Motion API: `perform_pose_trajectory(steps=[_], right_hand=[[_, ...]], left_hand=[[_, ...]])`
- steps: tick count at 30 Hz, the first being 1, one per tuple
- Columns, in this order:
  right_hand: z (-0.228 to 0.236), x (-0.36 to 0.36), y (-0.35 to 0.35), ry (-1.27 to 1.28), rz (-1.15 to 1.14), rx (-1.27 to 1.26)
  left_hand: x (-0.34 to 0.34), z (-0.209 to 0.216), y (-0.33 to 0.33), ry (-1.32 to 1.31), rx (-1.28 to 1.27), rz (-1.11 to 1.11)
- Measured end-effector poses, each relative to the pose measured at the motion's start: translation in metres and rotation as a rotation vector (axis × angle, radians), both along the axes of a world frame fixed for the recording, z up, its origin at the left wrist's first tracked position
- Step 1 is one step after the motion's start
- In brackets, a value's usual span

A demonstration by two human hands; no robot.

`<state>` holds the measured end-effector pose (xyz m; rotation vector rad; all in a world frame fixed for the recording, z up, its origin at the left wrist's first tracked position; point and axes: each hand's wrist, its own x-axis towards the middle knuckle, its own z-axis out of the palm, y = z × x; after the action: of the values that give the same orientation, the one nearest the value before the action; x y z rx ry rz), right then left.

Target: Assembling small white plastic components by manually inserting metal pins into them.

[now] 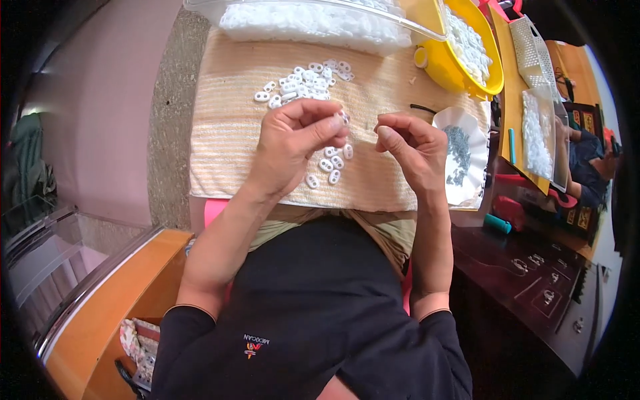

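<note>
My left hand (293, 143) is closed in a pinch on a small white plastic piece (344, 118), mostly hidden by the fingertips. Beside it, apart by a short gap, my right hand (415, 150) also pinches; whatever lies between its thumb and forefinger is too small to make out. Just beyond the left hand lies a heap of white two-holed oval pieces (303, 83). Several more loose oval pieces (331, 165) are spread on the striped towel (233, 133) between my wrists. To the right of my right hand, a white scalloped dish (475, 150) holds many tiny grey metal parts (457, 155).
A clear bin (313, 30) full of white pieces stands at the far edge, next to a yellow basin (443, 67) of similar pieces. A short black strip (423, 108) lies near the dish. Another person (593, 163) sits at right by a tray of white pieces (537, 137).
</note>
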<state>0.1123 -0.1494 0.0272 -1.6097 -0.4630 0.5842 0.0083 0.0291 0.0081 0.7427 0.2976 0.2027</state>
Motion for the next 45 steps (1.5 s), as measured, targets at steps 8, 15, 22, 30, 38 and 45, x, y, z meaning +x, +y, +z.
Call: perform_pose_trajectory(steps=[8, 15, 22, 30, 38, 45], right_hand=[[-0.012, -0.016, 0.002, -0.375, 0.226, -0.251], [-0.008, -0.03, 0.012, -0.686, 0.242, -0.478], [-0.01, -0.036, 0.012, -0.779, 0.245, -0.447], [-0.018, -0.043, 0.01, -0.88, 0.221, -0.436], [-0.021, -0.044, 0.007, -0.891, 0.197, -0.374], [-0.017, -0.045, 0.008, -1.05, 0.292, -0.48]], left_hand=[[0.001, -0.001, 0.005, -0.026, -0.034, 0.034], [0.0, -0.001, 0.003, -0.022, -0.044, 0.028], [0.0, -0.001, 0.003, -0.013, -0.041, 0.036], [0.0, -0.003, 0.002, -0.012, -0.038, 0.036], [0.0, -0.002, 0.001, -0.002, -0.038, 0.038], [0.001, -0.003, 0.001, 0.001, -0.045, 0.047]])
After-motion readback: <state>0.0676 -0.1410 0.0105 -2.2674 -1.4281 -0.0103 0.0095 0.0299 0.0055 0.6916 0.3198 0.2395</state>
